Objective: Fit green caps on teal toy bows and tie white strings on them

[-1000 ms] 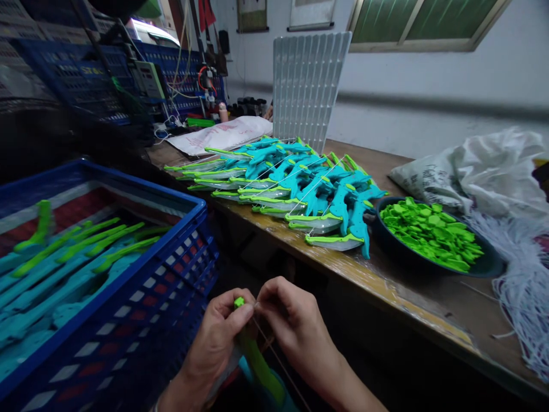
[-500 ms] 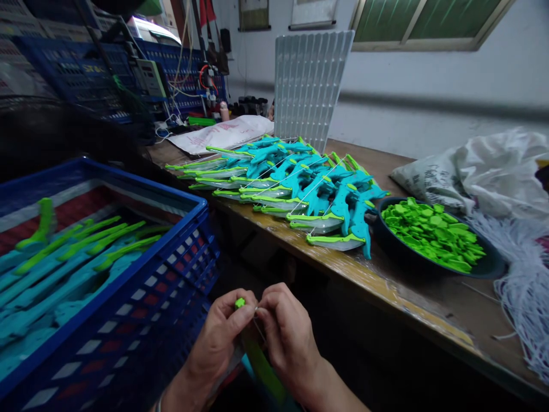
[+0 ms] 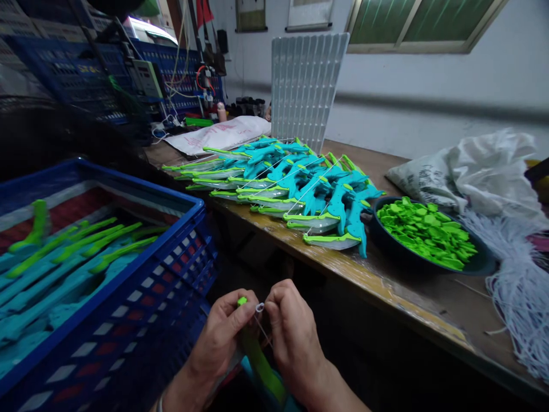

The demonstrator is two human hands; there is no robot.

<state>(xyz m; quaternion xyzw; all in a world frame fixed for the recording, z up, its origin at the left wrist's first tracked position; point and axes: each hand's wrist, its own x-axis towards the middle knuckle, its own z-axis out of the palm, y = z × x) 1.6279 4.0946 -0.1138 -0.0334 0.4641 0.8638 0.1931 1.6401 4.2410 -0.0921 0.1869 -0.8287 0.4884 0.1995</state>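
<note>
In front of me, my left hand (image 3: 227, 323) is closed with thumb and fingers pinched, a small green tip (image 3: 242, 300) poking out above its thumb. A white string (image 3: 263, 331) with a little loop at its top runs between my two hands. My right hand (image 3: 292, 329) is closed in a pinch on the string, though its fingertips partly hide the hold. Below and between the hands lies the dark green curved limb (image 3: 263, 363) of a toy bow with turquoise at its side. Much of that bow is hidden by my hands and shadow.
Turquoise and green toy bows (image 3: 295, 183) are heaped on the table (image 3: 386, 292). A dark bowl (image 3: 484, 264) of green pieces and a bundle of white strings (image 3: 518, 309) are at right. A blue crate (image 3: 171, 274) of turquoise-green parts stands at left.
My right hand has drawn slightly away from the left, and the string's small loop now shows between them. The view has shifted a little.
</note>
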